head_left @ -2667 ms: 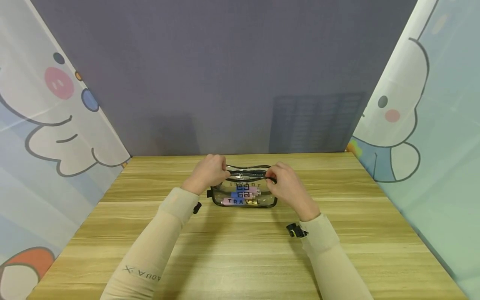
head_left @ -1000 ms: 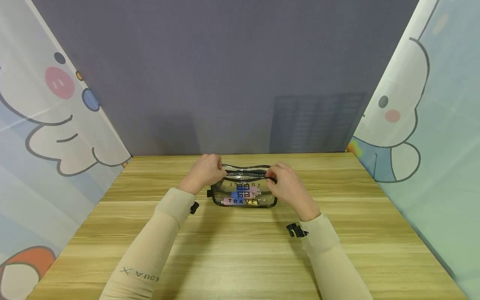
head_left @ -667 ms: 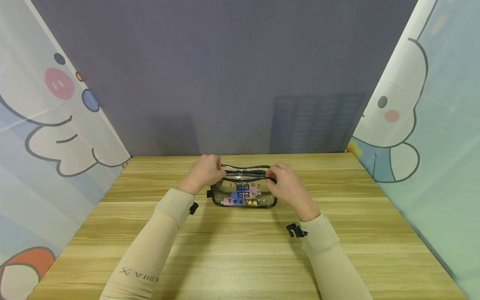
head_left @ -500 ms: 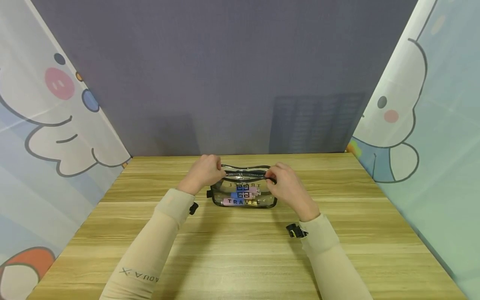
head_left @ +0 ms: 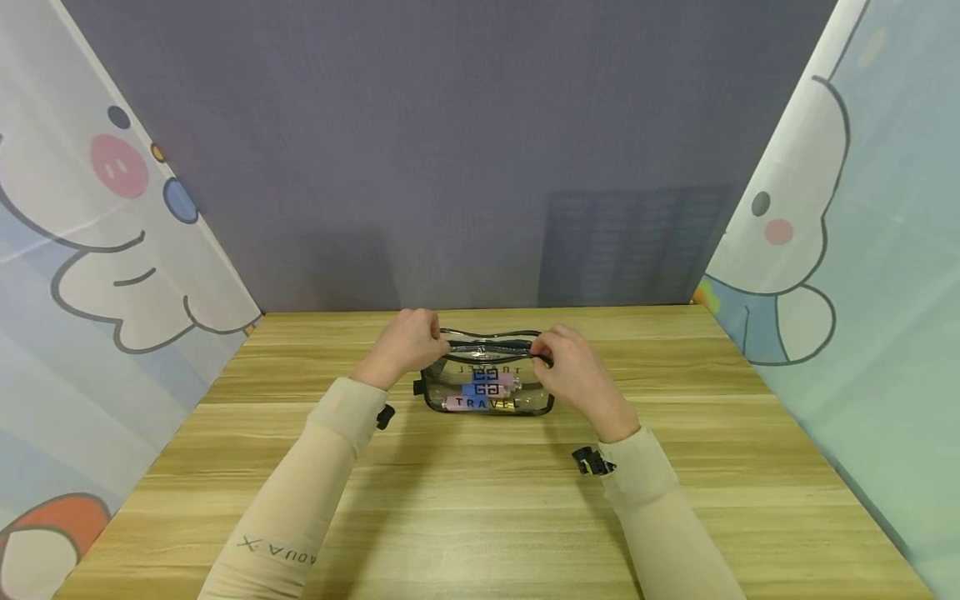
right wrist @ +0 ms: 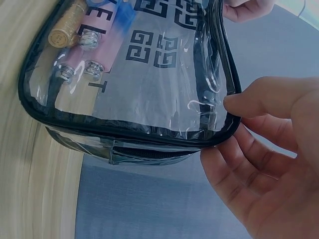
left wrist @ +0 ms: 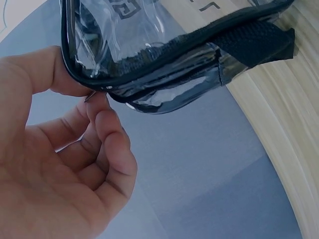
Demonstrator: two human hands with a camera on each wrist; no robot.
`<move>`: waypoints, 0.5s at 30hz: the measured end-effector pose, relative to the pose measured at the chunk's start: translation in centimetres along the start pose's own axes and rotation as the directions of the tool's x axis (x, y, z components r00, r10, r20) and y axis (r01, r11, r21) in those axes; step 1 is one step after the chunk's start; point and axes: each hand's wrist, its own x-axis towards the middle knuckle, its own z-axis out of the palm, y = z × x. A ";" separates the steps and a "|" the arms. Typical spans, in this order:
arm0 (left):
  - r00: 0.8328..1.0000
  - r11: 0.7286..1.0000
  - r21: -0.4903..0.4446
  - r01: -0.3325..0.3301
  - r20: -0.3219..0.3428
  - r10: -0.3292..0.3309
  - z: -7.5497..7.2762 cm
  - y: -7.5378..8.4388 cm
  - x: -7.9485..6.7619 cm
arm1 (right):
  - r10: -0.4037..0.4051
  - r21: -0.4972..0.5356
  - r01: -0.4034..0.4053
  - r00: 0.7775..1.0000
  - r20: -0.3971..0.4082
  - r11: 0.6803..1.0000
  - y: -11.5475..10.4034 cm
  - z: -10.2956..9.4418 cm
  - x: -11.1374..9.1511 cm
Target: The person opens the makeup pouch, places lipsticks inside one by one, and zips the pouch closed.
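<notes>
A clear pouch (head_left: 487, 383) with black piping and black "TRAVEL" lettering stands on the table, its zipper along the top. My left hand (head_left: 405, 343) is at the top left corner; in the left wrist view, its thumb and forefinger pinch a small metal zipper pull (left wrist: 89, 96) beside the black piping. My right hand (head_left: 577, 371) grips the top right corner, with the thumb on the clear face and fingers beneath in the right wrist view. Inside the pouch lie several small pink and blue tubes (right wrist: 102, 42) with clear, silvery ends and a gold cylinder (right wrist: 67, 25).
The wood-grain table (head_left: 480, 517) extends around the pouch. A grey panel (head_left: 465, 150) rises behind it, and cartoon-printed curtains (head_left: 885, 250) hang at both sides. A black fabric tab (head_left: 418, 387) sticks out at the pouch's left end.
My left hand has shifted a little to the left along the pouch's top edge, still pinching. My right hand and the pouch have stayed in place.
</notes>
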 end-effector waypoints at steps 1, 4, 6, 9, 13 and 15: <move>1.000 1.000 -0.001 0.003 -0.001 -0.003 0.0 -0.1 0.0 | 0.000 0.000 0.000 1.000 0.001 1.000 0.0 0.0 0.0; 1.000 1.000 -0.001 0.009 -0.006 -0.009 -0.1 -0.2 0.0 | 0.005 0.004 -0.005 1.000 0.002 1.000 -0.1 0.0 0.0; 1.000 1.000 -0.002 0.009 -0.007 -0.009 -0.2 -0.3 -0.1 | 0.007 0.008 -0.007 1.000 0.002 1.000 -0.1 0.0 -0.1; 1.000 1.000 -0.006 0.006 -0.006 -0.006 -0.3 -0.4 -0.1 | 0.012 0.013 -0.012 1.000 0.004 1.000 -0.2 0.0 -0.1; 1.000 1.000 -0.010 0.004 -0.003 -0.004 -0.3 -0.5 -0.1 | 0.011 0.008 -0.011 1.000 0.005 1.000 -0.3 0.0 -0.1; 1.000 1.000 -0.012 0.004 -0.003 -0.004 -0.4 -0.6 -0.1 | 0.009 0.007 -0.009 1.000 0.004 1.000 -0.3 0.0 0.0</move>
